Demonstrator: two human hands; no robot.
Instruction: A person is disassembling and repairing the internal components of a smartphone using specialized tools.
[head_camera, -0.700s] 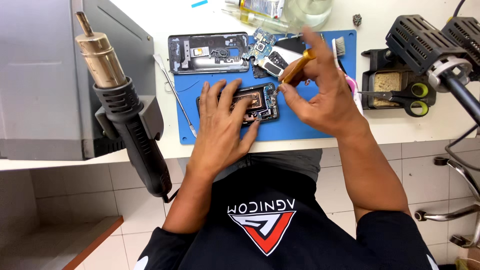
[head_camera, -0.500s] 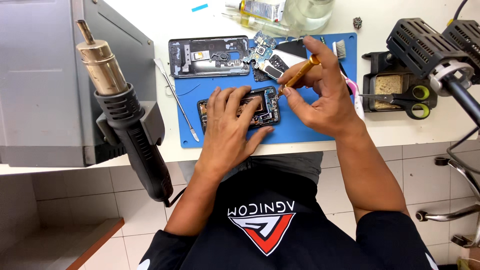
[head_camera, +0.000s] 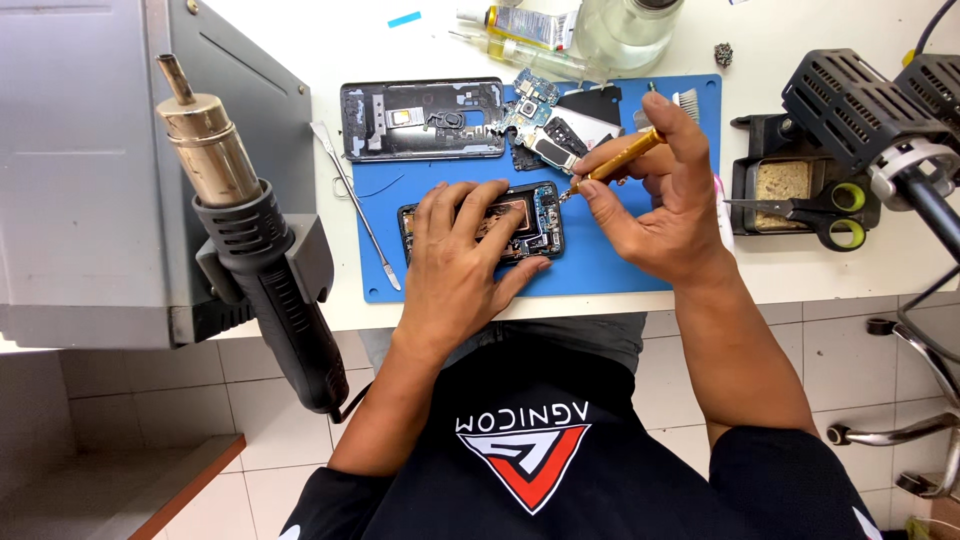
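Opened phone (head_camera: 530, 222) lies on the work mat (head_camera: 620, 270), near its middle. Left hand (head_camera: 460, 265) rests flat on the phone. Right hand (head_camera: 660, 210), to the right of the phone, holds a screwdriver (head_camera: 615, 160) with its tip just at the phone's upper right corner. Back cover (head_camera: 420, 120) lies behind the phone; circuit board parts (head_camera: 545, 125) to its right. Metal spudger (head_camera: 355, 205) lies along the mat's left edge. Heat gun (head_camera: 250, 240) stands left of the mat; scissors (head_camera: 810, 210) right of it.

Brassy metal screwdriver (head_camera: 622, 158); seemingly matt rubbery mat (head_camera: 620, 265)
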